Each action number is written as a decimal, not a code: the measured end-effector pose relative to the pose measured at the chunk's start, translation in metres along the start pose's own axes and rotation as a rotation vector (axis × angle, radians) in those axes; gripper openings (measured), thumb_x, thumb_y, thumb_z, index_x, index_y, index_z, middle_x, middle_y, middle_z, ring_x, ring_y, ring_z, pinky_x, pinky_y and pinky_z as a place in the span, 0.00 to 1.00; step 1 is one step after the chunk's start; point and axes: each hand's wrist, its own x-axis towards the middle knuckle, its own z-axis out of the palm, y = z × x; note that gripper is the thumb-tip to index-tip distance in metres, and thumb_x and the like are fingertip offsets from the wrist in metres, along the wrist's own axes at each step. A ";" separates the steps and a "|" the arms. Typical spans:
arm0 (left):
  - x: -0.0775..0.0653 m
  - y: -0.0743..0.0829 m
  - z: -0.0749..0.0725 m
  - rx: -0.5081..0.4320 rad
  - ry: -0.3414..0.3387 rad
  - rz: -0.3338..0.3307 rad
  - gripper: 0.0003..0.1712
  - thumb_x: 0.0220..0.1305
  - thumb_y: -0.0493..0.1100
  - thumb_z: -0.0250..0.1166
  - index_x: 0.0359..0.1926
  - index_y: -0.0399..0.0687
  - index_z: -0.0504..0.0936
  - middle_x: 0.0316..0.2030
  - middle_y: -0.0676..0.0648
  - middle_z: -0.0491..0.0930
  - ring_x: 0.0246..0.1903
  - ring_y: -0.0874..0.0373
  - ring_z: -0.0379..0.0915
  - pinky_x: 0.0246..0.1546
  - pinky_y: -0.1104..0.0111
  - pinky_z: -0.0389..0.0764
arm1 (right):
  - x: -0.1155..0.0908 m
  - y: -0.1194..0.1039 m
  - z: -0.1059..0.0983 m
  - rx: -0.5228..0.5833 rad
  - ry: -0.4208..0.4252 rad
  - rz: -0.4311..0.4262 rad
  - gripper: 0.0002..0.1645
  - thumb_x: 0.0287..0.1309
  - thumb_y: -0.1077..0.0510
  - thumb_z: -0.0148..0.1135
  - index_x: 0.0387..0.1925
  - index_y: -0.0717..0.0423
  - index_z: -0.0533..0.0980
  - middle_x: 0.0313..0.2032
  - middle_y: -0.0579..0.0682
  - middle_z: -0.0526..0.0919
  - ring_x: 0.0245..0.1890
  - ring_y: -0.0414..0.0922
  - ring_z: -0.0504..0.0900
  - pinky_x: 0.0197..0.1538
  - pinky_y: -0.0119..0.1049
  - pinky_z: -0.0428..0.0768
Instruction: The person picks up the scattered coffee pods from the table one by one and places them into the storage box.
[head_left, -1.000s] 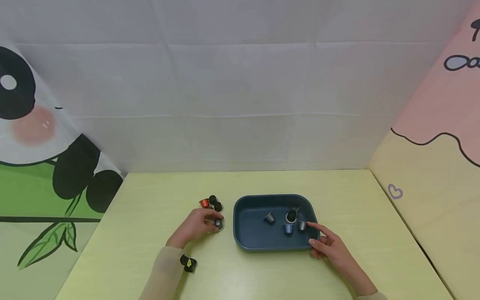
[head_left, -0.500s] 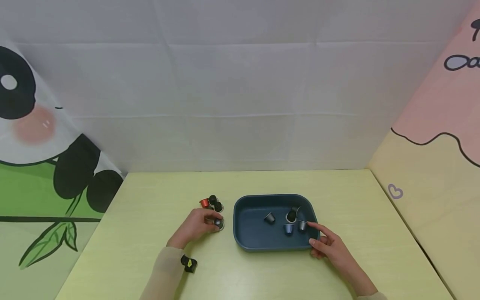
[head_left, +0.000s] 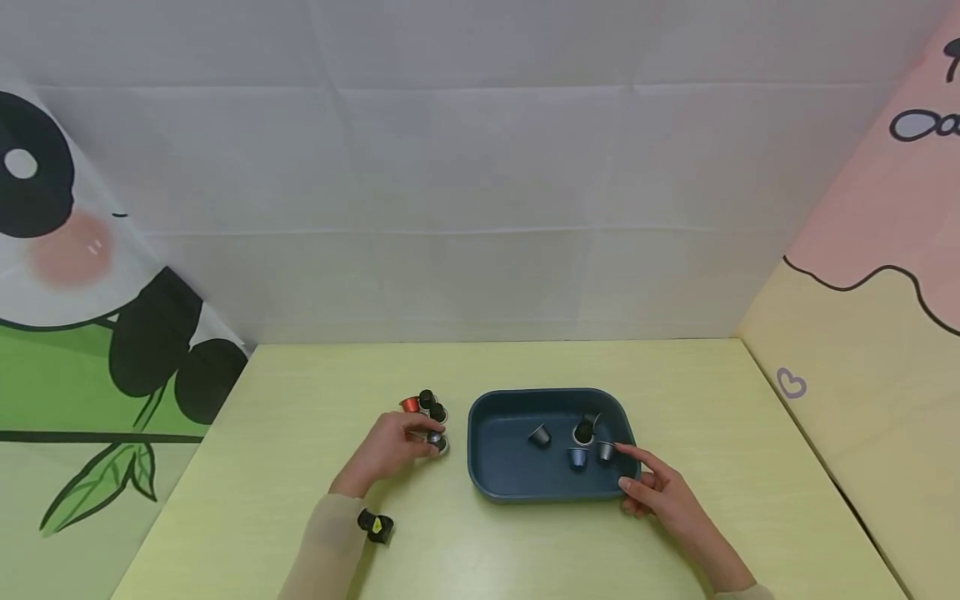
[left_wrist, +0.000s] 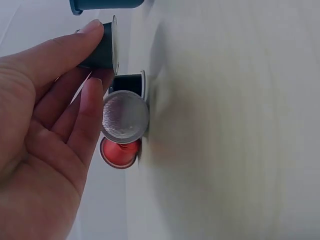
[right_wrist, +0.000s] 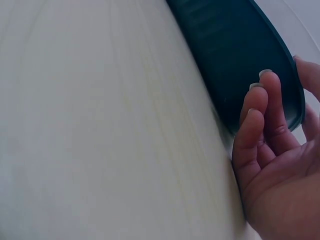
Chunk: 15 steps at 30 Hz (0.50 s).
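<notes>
My left hand point(head_left: 386, 450) is pinching a dark capsule point(left_wrist: 103, 52) between thumb and fingers, just beside the near side of a small cluster; I cannot tell whether its rim is touching the counter point(head_left: 525, 550). In that cluster a red capsule point(left_wrist: 120, 155) and a silver-lidded capsule point(left_wrist: 126, 116) are showing, with a black capsule point(head_left: 426, 398) sitting farthest from me. My right hand point(head_left: 663, 496) is gripping a blue tray point(head_left: 502, 458) at its near right corner, other fingers curling low outside the wall while the index finger is reaching over the rim to a silver capsule point(head_left: 606, 453); touching or only near, I cannot tell. A blue capsule point(head_left: 577, 459) is lying just left of that one, and a grey capsule point(head_left: 539, 436) is tipping on its side farther left. A narrow strip of counter is running between the pinched capsule and the tray's left rim, and wider room is stretching beyond the far rim. Pale white cloth point(head_left: 480, 208) is rising behind the counter's back edge, and printed panels point(head_left: 885, 200) are flanking both sides
</notes>
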 end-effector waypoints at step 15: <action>-0.002 0.012 -0.007 0.006 0.047 0.045 0.19 0.54 0.41 0.77 0.48 0.49 0.88 0.42 0.53 0.84 0.36 0.56 0.81 0.35 0.64 0.80 | 0.001 0.002 -0.001 -0.009 -0.006 -0.018 0.29 0.68 0.65 0.59 0.69 0.57 0.66 0.24 0.53 0.80 0.23 0.42 0.81 0.30 0.34 0.81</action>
